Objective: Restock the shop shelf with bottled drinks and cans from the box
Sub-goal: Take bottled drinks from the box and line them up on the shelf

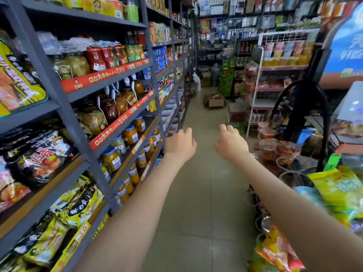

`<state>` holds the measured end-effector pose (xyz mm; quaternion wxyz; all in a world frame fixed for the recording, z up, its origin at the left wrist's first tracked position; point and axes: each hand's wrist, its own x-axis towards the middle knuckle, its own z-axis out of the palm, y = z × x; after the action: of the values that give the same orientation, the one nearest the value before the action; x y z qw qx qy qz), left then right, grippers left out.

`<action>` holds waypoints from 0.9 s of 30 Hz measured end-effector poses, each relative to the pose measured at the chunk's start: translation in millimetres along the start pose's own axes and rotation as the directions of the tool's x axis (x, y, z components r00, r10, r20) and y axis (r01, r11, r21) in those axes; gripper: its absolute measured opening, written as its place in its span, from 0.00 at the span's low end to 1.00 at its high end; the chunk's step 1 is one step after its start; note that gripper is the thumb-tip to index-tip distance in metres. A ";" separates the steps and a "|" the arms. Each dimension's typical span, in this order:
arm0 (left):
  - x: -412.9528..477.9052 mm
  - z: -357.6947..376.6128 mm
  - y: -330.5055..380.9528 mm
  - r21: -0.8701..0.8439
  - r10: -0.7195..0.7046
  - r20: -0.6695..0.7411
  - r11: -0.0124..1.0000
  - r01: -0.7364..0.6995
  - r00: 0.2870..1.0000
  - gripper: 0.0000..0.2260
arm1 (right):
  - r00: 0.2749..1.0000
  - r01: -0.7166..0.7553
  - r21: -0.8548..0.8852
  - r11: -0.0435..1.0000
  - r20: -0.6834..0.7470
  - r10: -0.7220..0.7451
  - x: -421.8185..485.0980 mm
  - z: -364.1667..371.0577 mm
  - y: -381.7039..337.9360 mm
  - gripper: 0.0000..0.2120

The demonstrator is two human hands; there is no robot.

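Reaching both arms out down the shop aisle, with our left hand [180, 144] and right hand [230, 142] holding nothing.

Both hands hang apart over the pale tiled floor [196, 213], fingers loosely curled and relaxed, not touching anything. The tall grey metal shelf unit [57, 91] runs along our left, stacked with blue-lidded glass jars of yellow fruit [112, 160] and, lower and nearer to us, yellow-and-black snack bags [78, 209]. The open brown cardboard box [215, 102] sits on the floor well down the aisle, far beyond both hands. Honestly it's too small for us to tell what's in it. Over on the right there's a white wire display rack [253, 91].
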<state>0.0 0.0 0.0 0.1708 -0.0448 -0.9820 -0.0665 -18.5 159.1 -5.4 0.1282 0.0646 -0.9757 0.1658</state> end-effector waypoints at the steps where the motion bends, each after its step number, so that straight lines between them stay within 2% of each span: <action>1: 4.0 10.6 -3.0 0.012 -0.028 0.052 1.000 0.028 0.998 0.11 | 0.998 -0.036 0.003 0.999 0.051 0.036 5.4 12.0 1.4 0.19; 7: 48.1 117.3 -39.8 0.038 -0.138 0.290 0.990 0.133 0.947 0.12 | 0.957 -0.134 -0.001 0.991 0.260 0.129 62.8 122.8 32.0 0.20; 13: 133.7 210.6 -91.8 0.034 -0.087 0.486 0.996 0.081 0.870 0.15 | 0.862 -0.214 0.000 0.977 0.471 0.189 167.3 217.5 53.5 0.22; 20: 282.5 281.2 -117.4 -0.034 -0.024 0.558 0.998 0.051 0.830 0.15 | 0.796 -0.341 0.009 0.940 0.535 0.283 301.8 277.4 84.3 0.20; 27: 465.7 387.2 -127.3 -0.136 -0.021 0.631 0.981 0.137 0.776 0.16 | 0.760 -0.447 0.036 0.894 0.542 0.358 481.3 351.3 157.6 0.20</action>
<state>-578.4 -38.8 -216.8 -0.1726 -0.0378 -0.9742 -0.1403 -586.8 147.0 -243.5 -0.1859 -0.0943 -0.9469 0.2447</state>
